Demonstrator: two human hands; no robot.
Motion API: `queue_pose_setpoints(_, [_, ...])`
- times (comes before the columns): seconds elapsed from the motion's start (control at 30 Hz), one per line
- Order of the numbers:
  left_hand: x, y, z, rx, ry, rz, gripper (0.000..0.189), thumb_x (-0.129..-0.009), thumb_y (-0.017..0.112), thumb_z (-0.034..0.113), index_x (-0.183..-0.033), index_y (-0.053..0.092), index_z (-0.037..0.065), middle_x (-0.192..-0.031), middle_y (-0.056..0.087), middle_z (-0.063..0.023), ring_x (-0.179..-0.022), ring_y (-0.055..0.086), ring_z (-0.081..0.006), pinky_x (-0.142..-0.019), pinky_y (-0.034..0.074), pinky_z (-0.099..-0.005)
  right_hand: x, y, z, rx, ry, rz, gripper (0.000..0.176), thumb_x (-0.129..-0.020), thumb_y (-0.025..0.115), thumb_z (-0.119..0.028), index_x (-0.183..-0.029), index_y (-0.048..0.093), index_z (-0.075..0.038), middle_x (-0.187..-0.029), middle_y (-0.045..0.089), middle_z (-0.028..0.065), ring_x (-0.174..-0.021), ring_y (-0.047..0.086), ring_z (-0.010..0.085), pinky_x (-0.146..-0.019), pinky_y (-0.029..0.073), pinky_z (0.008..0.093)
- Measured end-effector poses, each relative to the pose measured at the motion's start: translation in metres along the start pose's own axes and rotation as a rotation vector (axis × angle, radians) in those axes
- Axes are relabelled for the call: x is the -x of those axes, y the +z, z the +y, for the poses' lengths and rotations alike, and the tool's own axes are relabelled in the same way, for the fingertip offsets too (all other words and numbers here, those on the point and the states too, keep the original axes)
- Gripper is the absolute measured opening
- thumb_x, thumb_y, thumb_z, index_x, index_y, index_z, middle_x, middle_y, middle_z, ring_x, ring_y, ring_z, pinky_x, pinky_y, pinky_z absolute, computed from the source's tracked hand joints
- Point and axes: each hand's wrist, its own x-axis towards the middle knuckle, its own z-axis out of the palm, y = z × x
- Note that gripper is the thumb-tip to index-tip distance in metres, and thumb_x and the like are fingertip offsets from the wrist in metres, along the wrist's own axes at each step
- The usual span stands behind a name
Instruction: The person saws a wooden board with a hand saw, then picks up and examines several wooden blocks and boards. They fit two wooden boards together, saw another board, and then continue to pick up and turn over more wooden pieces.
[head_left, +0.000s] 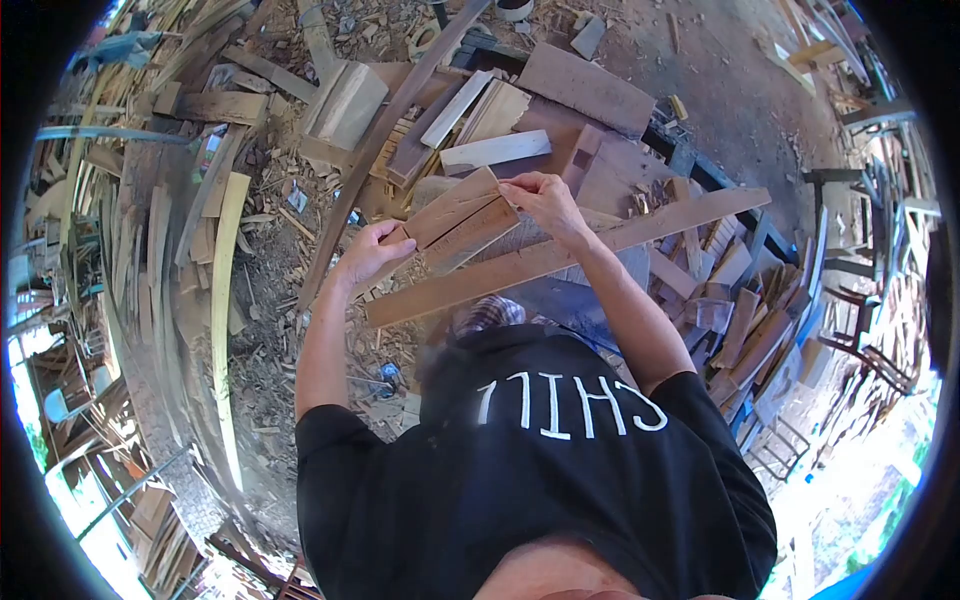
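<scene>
My left hand [372, 252] grips the near-left end of a short wooden board [452, 207], thumb on top. At its other end, the fingers of my right hand [546, 204] pinch the corner. A second short wooden piece [470, 238] lies along the lower side of this board, with a dark line between the two. Below both hands a long wooden plank [560, 262] runs diagonally, passing under my right forearm. Part of a wooden surface is hidden behind the boards.
White-faced wood blocks [496, 151] and a wide brown board [587, 88] lie beyond my hands. A long dark strip [375, 150] slants past on the left. Offcuts [755, 335] pile up at right. Long slats [228, 300] and wood chips cover the left ground.
</scene>
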Motion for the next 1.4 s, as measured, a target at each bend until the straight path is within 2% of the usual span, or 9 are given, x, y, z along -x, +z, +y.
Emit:
queue_pose_setpoints(0.3, [-0.002,-0.006,0.005,0.037,-0.019,-0.083,0.046,-0.085,0.07,0.027,-0.119,0.059,-0.001,-0.107,0.065,-0.0046,-0.096,0.057,-0.0095,-0.087,0.043,-0.0257,-0.003,-0.003,0.012,-0.209,0.103,-0.107,0.03,-0.094,0.06,-0.025,-0.111,0.068,-0.002,-0.094,0.068,0.0045,-0.084,0.059,0.0095,-0.076,0.049,0.0258])
queue_pose_setpoints(0.43, [-0.003,-0.008,0.002,0.077,-0.065,-0.113,0.044,-0.085,0.07,0.027,-0.117,0.059,-0.001,-0.105,0.064,-0.0038,-0.094,0.057,-0.0095,-0.086,0.043,-0.0258,-0.002,-0.001,0.019,-0.234,0.079,-0.112,0.03,-0.095,0.058,-0.024,-0.114,0.067,-0.003,-0.097,0.068,0.0044,-0.086,0.059,0.0092,-0.077,0.05,0.0254])
queue_pose_setpoints(0.5, [-0.003,-0.008,0.002,0.083,-0.068,-0.117,0.044,-0.085,0.07,0.026,-0.117,0.059,-0.001,-0.105,0.064,-0.0036,-0.094,0.057,-0.0095,-0.086,0.044,-0.026,-0.001,0.0,0.021,-0.266,0.029,-0.067,0.035,-0.091,0.061,-0.031,-0.108,0.069,-0.002,-0.08,0.067,0.006,-0.073,0.058,0.0116,-0.07,0.047,0.0276])
queue_pose_setpoints(0.6, [-0.004,-0.008,0.005,0.087,-0.069,-0.114,0.043,-0.085,0.07,0.026,-0.116,0.059,-0.001,-0.104,0.064,-0.0038,-0.094,0.056,-0.0096,-0.086,0.043,-0.0258,0.001,0.001,0.021,-0.269,-0.005,-0.06,0.035,-0.09,0.062,-0.031,-0.109,0.069,-0.001,-0.081,0.067,0.0065,-0.073,0.059,0.0122,-0.07,0.048,0.0277])
queue_pose_setpoints(0.93, [-0.006,-0.011,0.008,0.029,-0.091,-0.155,0.046,-0.083,0.07,0.029,-0.118,0.061,0.0,-0.108,0.065,-0.005,-0.098,0.057,-0.0113,-0.091,0.041,-0.0272,0.009,0.01,-0.004,0.048,-0.12,0.094,0.029,-0.085,0.068,-0.028,-0.099,0.072,-0.003,-0.088,0.07,0.0127,-0.074,0.063,0.0159,-0.068,0.05,0.0296])
queue_pose_setpoints(1.1, [-0.002,-0.009,0.011,0.078,-0.116,-0.145,0.047,-0.083,0.07,0.031,-0.117,0.061,0.0,-0.107,0.065,-0.004,-0.098,0.057,-0.0109,-0.091,0.041,-0.0271,0.015,0.011,-0.021,0.047,-0.058,0.139,0.027,-0.084,0.07,-0.026,-0.099,0.072,-0.003,-0.081,0.07,0.0116,-0.071,0.065,0.0155,-0.066,0.05,0.0287])
queue_pose_setpoints(1.17, [0.0,-0.008,0.011,0.079,-0.12,-0.135,0.048,-0.083,0.07,0.032,-0.117,0.061,0.001,-0.107,0.066,-0.0037,-0.097,0.057,-0.0106,-0.09,0.041,-0.0271,0.011,0.012,-0.016,0.073,-0.104,0.138,0.027,-0.084,0.069,-0.025,-0.099,0.072,-0.003,-0.08,0.071,0.0113,-0.072,0.064,0.0141,-0.067,0.05,0.0277])
queue_pose_setpoints(1.23, [-0.002,-0.01,0.008,0.086,-0.112,-0.178,0.047,-0.083,0.07,0.033,-0.116,0.062,0.002,-0.107,0.066,-0.0031,-0.096,0.057,-0.0104,-0.089,0.041,-0.0271,0.013,0.011,-0.018,0.075,-0.033,0.112,0.03,-0.086,0.068,-0.027,-0.102,0.071,-0.001,-0.084,0.07,0.0051,-0.076,0.06,0.0089,-0.069,0.047,0.0244])
queue_pose_setpoints(1.4, [-0.01,-0.015,-0.006,0.065,-0.108,-0.225,0.046,-0.082,0.071,0.035,-0.114,0.064,0.003,-0.105,0.066,-0.0029,-0.094,0.057,-0.0108,-0.087,0.041,-0.0273,0.009,0.012,-0.008,0.045,-0.052,0.093,0.028,-0.088,0.067,-0.026,-0.103,0.072,-0.003,-0.083,0.069,0.0015,-0.074,0.058,0.0069,-0.067,0.046,0.0228])
